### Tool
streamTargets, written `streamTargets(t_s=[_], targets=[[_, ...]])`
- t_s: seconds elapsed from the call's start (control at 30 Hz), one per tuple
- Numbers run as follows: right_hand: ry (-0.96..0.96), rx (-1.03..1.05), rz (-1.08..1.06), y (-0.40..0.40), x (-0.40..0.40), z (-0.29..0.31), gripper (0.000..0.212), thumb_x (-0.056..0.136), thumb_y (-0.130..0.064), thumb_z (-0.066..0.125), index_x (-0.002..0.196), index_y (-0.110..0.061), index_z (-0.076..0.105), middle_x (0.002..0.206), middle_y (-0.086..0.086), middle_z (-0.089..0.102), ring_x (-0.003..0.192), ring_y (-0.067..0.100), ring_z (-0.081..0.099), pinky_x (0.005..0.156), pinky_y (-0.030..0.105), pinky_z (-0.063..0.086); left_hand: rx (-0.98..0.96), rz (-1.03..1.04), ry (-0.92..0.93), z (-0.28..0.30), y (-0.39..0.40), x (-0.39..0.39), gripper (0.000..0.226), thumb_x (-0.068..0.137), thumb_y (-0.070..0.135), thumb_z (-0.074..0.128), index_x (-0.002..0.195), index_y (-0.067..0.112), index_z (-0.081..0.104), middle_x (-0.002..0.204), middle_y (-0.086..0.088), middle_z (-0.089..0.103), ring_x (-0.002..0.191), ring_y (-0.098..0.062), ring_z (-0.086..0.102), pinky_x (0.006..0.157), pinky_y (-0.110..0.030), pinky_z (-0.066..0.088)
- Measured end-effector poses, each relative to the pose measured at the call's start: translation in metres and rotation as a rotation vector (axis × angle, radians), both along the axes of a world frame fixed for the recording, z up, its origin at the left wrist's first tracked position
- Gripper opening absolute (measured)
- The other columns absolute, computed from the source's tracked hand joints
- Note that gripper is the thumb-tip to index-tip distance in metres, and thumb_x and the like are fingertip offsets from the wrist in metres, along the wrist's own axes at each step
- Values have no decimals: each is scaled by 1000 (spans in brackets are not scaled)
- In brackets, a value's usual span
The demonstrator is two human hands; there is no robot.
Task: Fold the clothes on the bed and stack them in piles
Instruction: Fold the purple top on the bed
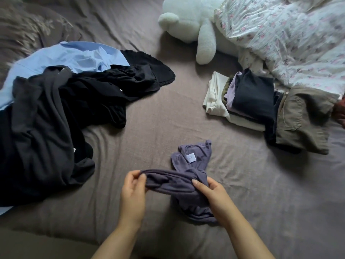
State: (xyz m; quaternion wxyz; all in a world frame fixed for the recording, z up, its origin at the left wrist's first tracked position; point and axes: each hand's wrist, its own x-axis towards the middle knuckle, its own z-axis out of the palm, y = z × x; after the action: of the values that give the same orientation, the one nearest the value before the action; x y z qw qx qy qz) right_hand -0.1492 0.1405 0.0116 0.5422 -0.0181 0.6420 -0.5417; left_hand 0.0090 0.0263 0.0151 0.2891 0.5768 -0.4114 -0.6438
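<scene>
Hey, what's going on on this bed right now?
A person is sorting laundry on the bed. Both hands, the left hand and the right hand, grip a small purple garment, bunched and not yet folded. An unfolded heap of dark clothes with a light blue shirt lies to the left. Folded piles sit to the right, near a white plush toy.
</scene>
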Motion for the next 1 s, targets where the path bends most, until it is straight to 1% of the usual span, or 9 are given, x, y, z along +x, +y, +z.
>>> streamTargets(t_s=[0.07,0.3,0.4,0.5,0.57,0.67,0.77,0.9,1.0], targets=[[38,16,21,0,-2,-1,20,88,-12,62,105,-5,69,102,12,73,98,23,68,88,33,54,-43,64,-76,0,-11,11,18,99,8,43,87,18,51,83,-4,59,79,-16,56,74,-30,47],[139,53,-57,-14,13,-18,14,93,-12,57,99,-11,70,98,3,74,94,15,64,89,31,50,-249,4,-378,-23,-46,58,19,88,13,65,81,12,48,72,0,51,68,-14,49,58,-7,39],[48,3,-78,-19,20,-19,23,96,-13,52,115,-12,65,110,-1,72,104,9,64,92,24,49,-142,115,-308,-39,-58,80,15,96,14,54,82,16,50,79,-8,58,74,-24,58,61,-17,52],[10,18,16,-21,30,-20,31,96,-12,52,126,-16,56,119,-6,66,107,3,61,94,18,47,-85,144,-379,-48,-62,100,17,102,11,39,97,5,54,90,-19,59,68,-28,58,48,-20,53],[84,82,190,-22,36,-20,35,96,-11,53,129,-20,50,123,-6,60,108,2,56,90,9,44,-157,86,-541,-52,-63,112,18,101,3,35,101,3,53,99,-23,60,84,-41,61,65,-32,53],[168,66,515,-25,50,-18,40,98,-4,49,130,-25,39,125,-12,52,113,-6,52,85,0,37,-266,-137,-749,-52,-53,110,26,93,-7,44,115,-3,56,118,-26,56,110,-42,53,93,-43,40],[136,34,799,-30,79,-19,47,97,5,42,140,-15,40,130,-8,50,115,-5,49,91,1,34,-353,-456,-585,-51,-30,82,26,95,13,54,118,5,61,119,-8,60,112,-25,56,96,-28,39],[210,-4,986,-31,95,-33,45,86,10,46,127,-4,57,126,9,63,119,13,57,105,22,40,180,-782,-388,-64,-8,36,21,94,37,56,105,22,64,118,-3,65,108,-13,58,94,-21,41],[277,77,963,-23,86,-43,34,79,-4,65,113,-9,64,108,8,70,103,21,65,95,36,50,320,-1061,-461,-70,-7,22,59,84,72,40,74,18,63,82,-4,68,80,-17,62,86,-36,48]])
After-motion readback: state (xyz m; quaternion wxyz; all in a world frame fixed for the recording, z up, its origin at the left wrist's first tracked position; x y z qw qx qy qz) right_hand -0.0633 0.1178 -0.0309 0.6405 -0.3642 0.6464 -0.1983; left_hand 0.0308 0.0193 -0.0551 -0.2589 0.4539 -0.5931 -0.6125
